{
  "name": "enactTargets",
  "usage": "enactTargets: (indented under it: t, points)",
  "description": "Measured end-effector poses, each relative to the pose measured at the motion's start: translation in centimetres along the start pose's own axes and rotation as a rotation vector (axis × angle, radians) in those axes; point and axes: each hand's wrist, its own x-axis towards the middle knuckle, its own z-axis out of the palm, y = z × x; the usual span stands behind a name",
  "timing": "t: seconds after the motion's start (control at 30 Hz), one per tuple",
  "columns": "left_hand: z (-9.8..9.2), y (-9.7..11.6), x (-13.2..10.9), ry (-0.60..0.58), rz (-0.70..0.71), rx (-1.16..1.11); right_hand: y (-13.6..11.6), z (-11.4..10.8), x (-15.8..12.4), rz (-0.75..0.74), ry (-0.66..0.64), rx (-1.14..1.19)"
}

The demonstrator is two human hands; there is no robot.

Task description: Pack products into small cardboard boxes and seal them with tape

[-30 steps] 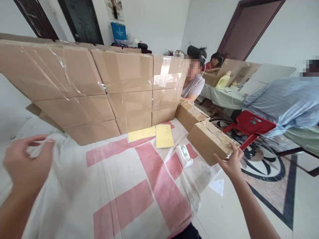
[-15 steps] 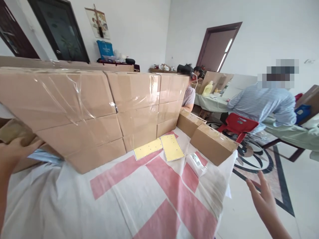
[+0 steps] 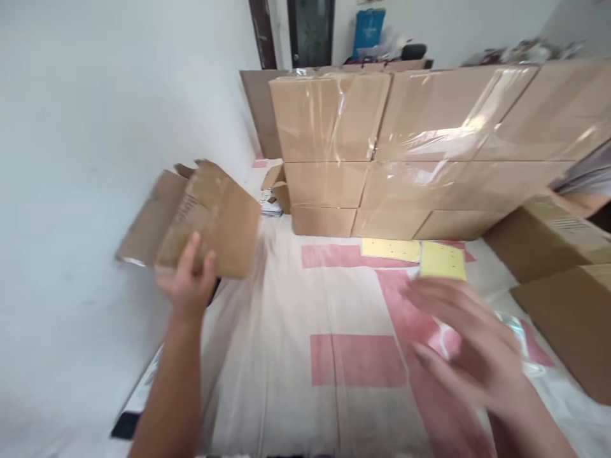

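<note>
My left hand (image 3: pixel 188 286) grips the lower edge of a small brown cardboard box (image 3: pixel 231 219), its flaps sticking out, and holds it tilted at the left by the wall. The fingers lie over the box's side. On the right, my right hand (image 3: pixel 472 343) hovers above the table with nothing in it, thumb apart from the fingers, slightly blurred. Just beyond its fingertips lie a yellow dotted sheet (image 3: pixel 442 259) and a second yellow strip (image 3: pixel 389 249). A white and clear object (image 3: pixel 518 331) is partly hidden behind this hand.
Taped cardboard boxes (image 3: pixel 424 184) stand stacked along the table's far side. Other boxes (image 3: pixel 568 318) border the right. A small opened box (image 3: pixel 279 184) sits beside the stack's left end. The white wall (image 3: pixel 95 191) closes off the left. A pink-and-white cloth (image 3: pixel 272 381) covers the table.
My view has swung left. The left hand now holds the cardboard box up in sight by the wall. The right hand has come from beside the table to over the cloth.
</note>
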Motion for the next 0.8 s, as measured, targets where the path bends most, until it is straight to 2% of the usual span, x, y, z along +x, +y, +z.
enactTargets:
  t: [0.07, 0.1, 0.17, 0.23, 0.3, 0.37, 0.43, 0.47, 0.53, 0.63, 0.7, 0.73, 0.8]
  points:
    - [-5.5, 3.8, -4.7, 0.094, 0.382, -0.15, 0.5, 2.7, 5.4, -0.119, -0.163, 0.075]
    - [-7.6, 5.8, -6.4, 0.039, 0.511, -0.278, 0.9, 3.8, 7.2, -0.164, -0.194, 0.137]
    - [-10.4, 9.3, -8.2, -0.085, 0.617, -0.478, 1.7, 5.2, 8.5, -0.256, -0.172, 0.285]
    - [-11.5, 11.6, -8.2, -0.24, 0.718, -0.594, 2.2, 5.1, 6.9, -0.31, -0.07, 0.354]
    - [-11.4, 12.8, -7.3, -0.363, 0.848, -0.672, 2.1, 3.8, 3.9, -0.341, 0.004, 0.314]
    - [-11.0, 13.3, -6.0, -0.435, 0.97, -0.733, 1.6, 1.8, 1.3, -0.348, -0.063, 0.267]
    - [-10.6, 13.4, -4.9, -0.485, 1.049, -0.76, 1.2, 0.2, -0.4, -0.334, -0.234, 0.251]
    - [-10.4, 13.5, -4.6, -0.505, 1.058, -0.763, 1.1, -0.5, -1.0, -0.321, -0.308, 0.242]
    - [-9.9, 13.4, -4.5, -0.483, 1.02, -0.776, 1.2, -1.4, -1.9, -0.291, -0.36, 0.206]
    - [-8.8, 13.2, -6.9, -0.356, 0.778, -0.797, 1.9, -1.7, -3.6, -0.226, -0.228, 0.187]
    - [-8.2, 13.1, -10.0, -0.387, 0.569, -0.815, 2.4, -1.2, -5.1, -0.113, -0.019, 0.238]
    - [-8.1, 13.0, -11.7, -0.458, 0.494, -0.829, 2.5, -0.6, -5.9, -0.031, 0.142, 0.282]
    - [-7.7, 12.7, -14.6, -0.602, 0.434, -0.873, 2.5, 0.9, -7.2, 0.21, 0.511, 0.39]
